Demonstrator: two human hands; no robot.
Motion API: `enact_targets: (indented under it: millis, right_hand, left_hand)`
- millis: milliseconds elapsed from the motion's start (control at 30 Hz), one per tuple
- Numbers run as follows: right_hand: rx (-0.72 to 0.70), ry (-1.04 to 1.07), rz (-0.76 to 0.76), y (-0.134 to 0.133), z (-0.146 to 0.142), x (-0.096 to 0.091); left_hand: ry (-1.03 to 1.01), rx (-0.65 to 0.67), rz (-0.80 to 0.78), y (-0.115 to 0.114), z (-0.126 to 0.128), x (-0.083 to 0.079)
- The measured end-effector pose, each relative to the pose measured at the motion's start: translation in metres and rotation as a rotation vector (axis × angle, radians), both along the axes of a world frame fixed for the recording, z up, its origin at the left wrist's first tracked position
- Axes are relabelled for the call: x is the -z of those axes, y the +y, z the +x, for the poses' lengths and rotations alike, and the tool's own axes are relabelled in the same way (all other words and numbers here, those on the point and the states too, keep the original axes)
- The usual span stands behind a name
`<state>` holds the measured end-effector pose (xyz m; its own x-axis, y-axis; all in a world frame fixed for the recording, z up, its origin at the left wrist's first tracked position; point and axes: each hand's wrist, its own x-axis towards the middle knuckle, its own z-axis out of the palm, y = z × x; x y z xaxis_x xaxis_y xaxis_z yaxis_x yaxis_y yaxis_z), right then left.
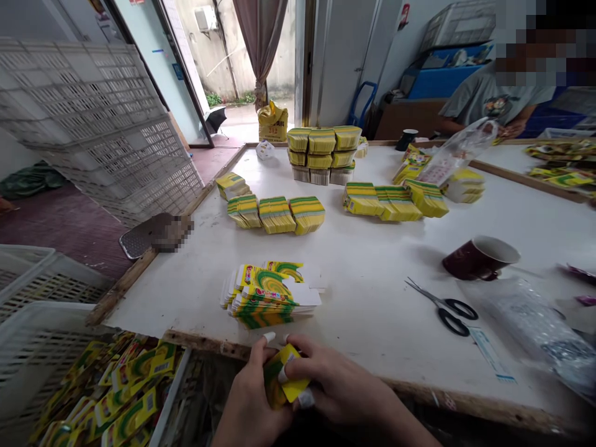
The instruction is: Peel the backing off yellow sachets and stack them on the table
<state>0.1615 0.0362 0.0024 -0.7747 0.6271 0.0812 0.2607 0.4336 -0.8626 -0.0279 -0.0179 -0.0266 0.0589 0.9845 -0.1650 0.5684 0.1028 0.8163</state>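
A small yellow carton [274, 388] was gripped between the left hand [251, 394] and the right hand [338, 379], which met around it at the table's near wooden edge [205, 343]. White coverings capped some fingertips. Just beyond lay a pile of flattened yellow-green cartons [265, 295] on the white tabletop [367, 298]; to the left, below table height, a white plastic crate [173, 391] held many more cartons. Black-handled scissors [451, 310] and a maroon mug [470, 259] sat rightward. Farther back stood banded carton stacks [321, 149], with a grey-shirted person [488, 93] at the far right.
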Motion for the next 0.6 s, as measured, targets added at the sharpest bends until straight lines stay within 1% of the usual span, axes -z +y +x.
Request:
enact_targets:
  millis: [100, 167, 233, 300, 333, 400, 467, 533, 600]
  right_hand:
    - [-0.092, -0.026, -0.014, 0.007, 0.008, -0.006]
    - [-0.079, -0.028, -0.033, 0.007, 0.007, -0.008]
    - [-0.001, -0.024, -0.042, 0.002, 0.002, -0.006]
    - [0.08, -0.007, -0.045, -0.004, -0.003, -0.003]
    - [0.097, 0.018, -0.054, -0.007, -0.005, -0.001]
    - [0.114, 0.111, -0.075, -0.01, -0.004, 0.002]
    - [0.162, 0.219, -0.092, -0.011, -0.001, 0.004]
    - [0.24, 0.275, -0.1, -0.012, 0.002, 0.005]
    - [0.299, 0.278, -0.11, -0.014, 0.003, 0.004]
  left_hand:
    - [0.019, 0.092, -0.014, 0.006, -0.002, -0.008]
    - [0.072, 0.123, 0.006, 0.01, -0.003, -0.013]
    - [0.13, 0.115, 0.052, 0.011, -0.003, -0.014]
    - [0.168, 0.116, 0.093, 0.01, -0.004, -0.01]
    - [0.182, 0.122, 0.111, 0.009, -0.004, -0.007]
    - [0.211, 0.141, 0.147, 0.005, -0.006, -0.001]
    - [0.237, 0.147, 0.184, 0.002, -0.008, 0.004]
    - [0.241, 0.141, 0.198, 0.001, -0.008, 0.004]
    - [0.212, 0.118, 0.197, 0.001, -0.006, 0.001]
